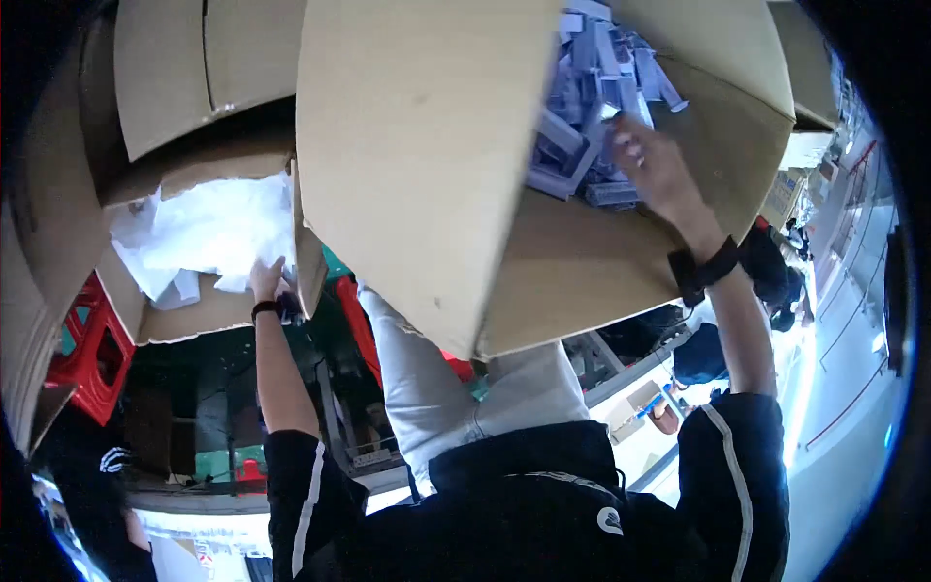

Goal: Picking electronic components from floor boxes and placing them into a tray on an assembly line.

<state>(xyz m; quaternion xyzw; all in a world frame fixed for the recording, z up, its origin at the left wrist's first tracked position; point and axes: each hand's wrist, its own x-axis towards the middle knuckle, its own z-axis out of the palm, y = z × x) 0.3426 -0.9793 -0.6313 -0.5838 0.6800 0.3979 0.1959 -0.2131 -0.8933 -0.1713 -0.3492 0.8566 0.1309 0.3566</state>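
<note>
A large cardboard box (417, 175) stands before me, with a heap of clear, bluish plastic pieces (582, 87) inside. My right hand (652, 167) reaches in with its fingers curled. At its fingertips is a small bright plastic piece (609, 112), seemingly pinched; its full shape is hidden. Off to the left, my left hand (267, 278) rests at the near right corner of a smaller cardboard box (208, 315). Its fingers look stretched and apart, next to crumpled white sheets (218, 228) lining that box. Nothing shows in its grasp.
A red plastic stool (92, 354) stands beside the smaller box. More cardboard (208, 58) rises behind it. Another person's dark sleeve (87, 485) appears at lower left. At the right, a person in dark clothing (766, 267) is near stacked cartons (784, 199).
</note>
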